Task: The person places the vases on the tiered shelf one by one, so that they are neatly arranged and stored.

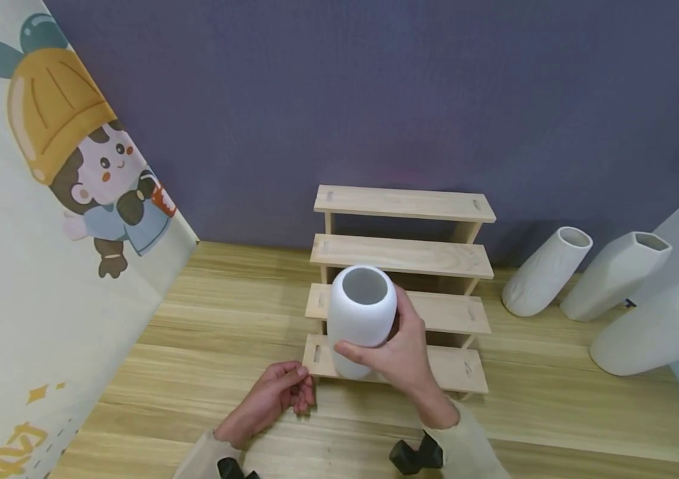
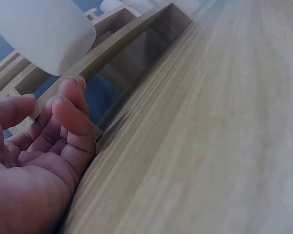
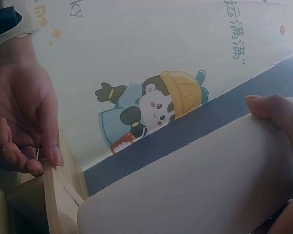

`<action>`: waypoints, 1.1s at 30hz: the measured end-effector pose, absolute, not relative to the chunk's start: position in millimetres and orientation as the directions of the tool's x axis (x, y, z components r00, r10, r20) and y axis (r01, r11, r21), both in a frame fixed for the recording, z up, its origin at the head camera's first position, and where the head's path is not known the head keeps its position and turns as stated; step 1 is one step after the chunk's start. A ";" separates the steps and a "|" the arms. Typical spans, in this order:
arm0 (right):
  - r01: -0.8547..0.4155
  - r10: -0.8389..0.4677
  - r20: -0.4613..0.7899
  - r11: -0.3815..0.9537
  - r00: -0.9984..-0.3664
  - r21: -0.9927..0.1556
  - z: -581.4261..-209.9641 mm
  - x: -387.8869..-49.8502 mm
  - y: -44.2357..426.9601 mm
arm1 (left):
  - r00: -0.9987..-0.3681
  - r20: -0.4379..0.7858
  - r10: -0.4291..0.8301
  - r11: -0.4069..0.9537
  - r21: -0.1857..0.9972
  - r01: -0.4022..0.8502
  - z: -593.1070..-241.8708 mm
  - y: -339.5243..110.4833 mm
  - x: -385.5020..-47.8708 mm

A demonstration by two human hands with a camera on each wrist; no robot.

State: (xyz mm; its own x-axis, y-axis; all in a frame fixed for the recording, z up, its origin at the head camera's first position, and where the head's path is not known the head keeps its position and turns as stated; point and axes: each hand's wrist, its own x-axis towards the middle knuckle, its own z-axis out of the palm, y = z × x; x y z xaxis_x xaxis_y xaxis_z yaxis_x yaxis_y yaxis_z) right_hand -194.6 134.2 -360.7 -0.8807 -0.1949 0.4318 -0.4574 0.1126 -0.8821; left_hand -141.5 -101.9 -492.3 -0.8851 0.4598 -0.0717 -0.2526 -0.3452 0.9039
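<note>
Nearest first: my left hand (image 1: 282, 389) is at the left end of the lowest step (image 1: 459, 372) of the wooden stand (image 1: 405, 203), thumb on top and the other fingers curled in at the edge, so the board corner is pinched. My right hand (image 1: 402, 349) is clamped on the white vase (image 1: 356, 326), thumb across its near side, fingers round the right. The vase is in front of the stand's left half, over the lowest step, mouth up, its long axis close to upright. Key relation, as I judge it: the vase's base against that step, with the board's front edge just beside it. The right hand alone carries the vase; the left is near its base but apart from it. Whether the base touches the board I cannot tell: the head view looks down past it, and the left wrist view shows only its lower part, mouth out of frame. My right fingertips are hidden behind the vase, as is part of the steps. Right of the stand, on the table (image 1: 196, 372), are a slim vase (image 1: 543, 276), a faceted vase (image 1: 609, 279) and a rounded vase (image 1: 654, 329), the last with its mouth cut by the frame edge. Farthest: the dark wall (image 1: 405, 93).
</note>
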 end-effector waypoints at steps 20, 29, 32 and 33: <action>-0.461 -0.183 0.440 0.091 -0.879 -0.883 -374.2 -195.2 121.5 | -0.886 -0.074 0.457 -0.328 0.912 -0.246 -492.7 -101.1 -140.7; -0.475 -0.201 0.451 0.095 -0.870 -0.875 -376.5 -195.5 116.9 | -0.883 -0.072 0.464 -0.329 0.912 -0.247 -492.9 -101.8 -139.8; -0.473 -0.204 0.446 0.106 -0.871 -0.875 -375.6 -196.6 115.7 | -0.886 -0.070 0.458 -0.327 0.914 -0.241 -493.1 -102.1 -140.9; -0.473 -0.206 0.445 0.109 -0.871 -0.875 -375.0 -197.1 115.4 | -0.888 -0.070 0.454 -0.326 0.915 -0.238 -493.3 -102.4 -141.4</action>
State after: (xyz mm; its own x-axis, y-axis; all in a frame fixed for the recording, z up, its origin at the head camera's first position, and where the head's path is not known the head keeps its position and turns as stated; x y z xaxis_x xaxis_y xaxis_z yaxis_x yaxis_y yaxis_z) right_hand -197.1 115.4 -375.0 -0.8714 -0.2056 0.4453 -0.4726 0.1088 -0.8746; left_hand -141.4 -102.4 -493.3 -0.8884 0.4538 -0.0697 -0.2382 -0.3258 0.9150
